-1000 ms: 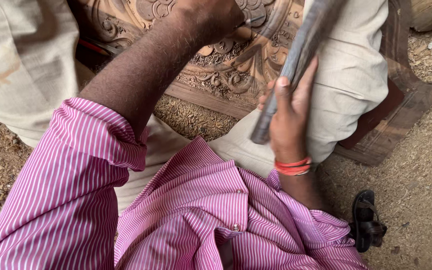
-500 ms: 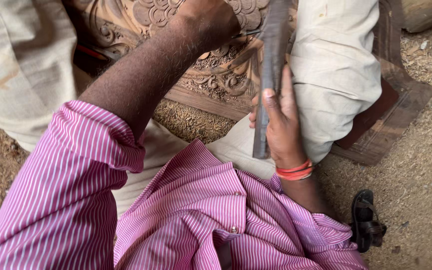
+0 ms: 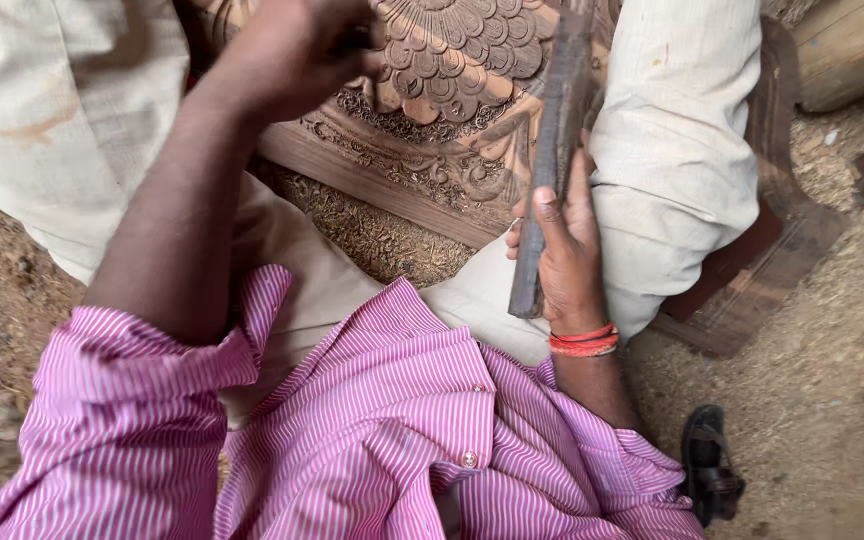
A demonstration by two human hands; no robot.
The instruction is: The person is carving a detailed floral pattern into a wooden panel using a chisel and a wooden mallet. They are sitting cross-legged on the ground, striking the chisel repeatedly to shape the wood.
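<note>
Head view: carved wooden panel (image 3: 452, 110) lying across the lap between pale trouser legs (image 3: 672, 150), flower relief facing up. Right hand (image 3: 567, 255) wrapping closed around a long dark wooden mallet (image 3: 550, 150), holding it upright just beside the panel's right edge, red thread band (image 3: 584, 343) showing at the wrist. Left hand (image 3: 287, 55) resting clenched on the panel's upper left, contents of its grip impossible to tell. Sawdust (image 3: 372, 235) gathering below the panel; dark sandal (image 3: 710, 465) lying on the ground at lower right
</note>
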